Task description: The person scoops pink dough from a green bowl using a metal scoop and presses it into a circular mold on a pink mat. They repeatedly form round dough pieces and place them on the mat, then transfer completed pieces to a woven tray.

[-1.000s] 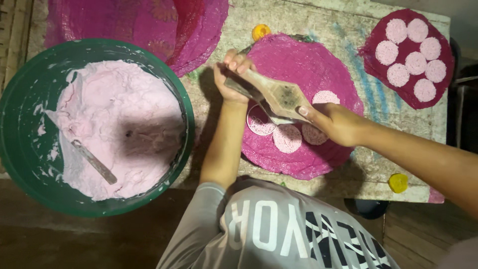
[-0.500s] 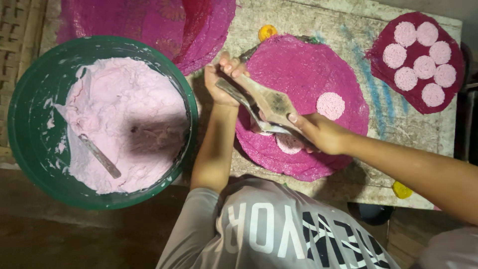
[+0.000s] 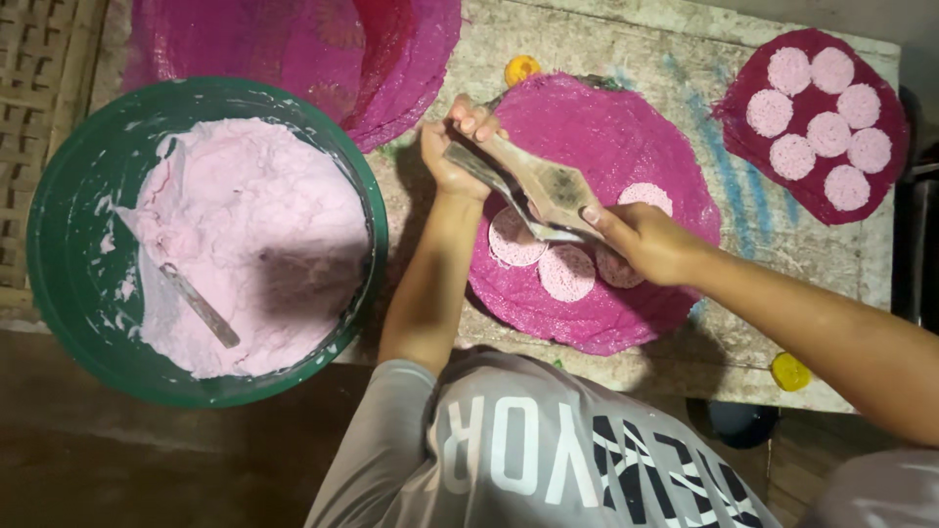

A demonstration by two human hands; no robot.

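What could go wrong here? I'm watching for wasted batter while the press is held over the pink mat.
The wooden press, held by the left hand and right hand, hangs right above soft pink discs; it might squash them. The new discs lie close together on the mat and could merge.

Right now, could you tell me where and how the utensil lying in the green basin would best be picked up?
Take the utensil by its free lower-right end, coming from above: that end lies exposed on the pink batter, while the upper-left end seems sunk in it. The basin wall blocks a sideways approach.
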